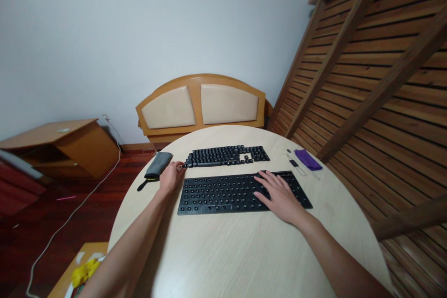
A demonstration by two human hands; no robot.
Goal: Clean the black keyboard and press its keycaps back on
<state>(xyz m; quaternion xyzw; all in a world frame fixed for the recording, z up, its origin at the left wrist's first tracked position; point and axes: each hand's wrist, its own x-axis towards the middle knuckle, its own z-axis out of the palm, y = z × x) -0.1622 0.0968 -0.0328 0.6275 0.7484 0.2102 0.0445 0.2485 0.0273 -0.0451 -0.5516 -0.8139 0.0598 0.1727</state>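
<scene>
On the table (223, 256), the keyboard base (223, 192) lay uncapped where visible, keycaps (216, 154) in rows beyond it; the right hand (279, 195) spread open over the base, the left hand (170, 177) at the rows' left end, grip unclear

My right grip (278, 194) obscures part of the keyboard (223, 194); markings on the loose keys (214, 154) are too small to read.
</scene>
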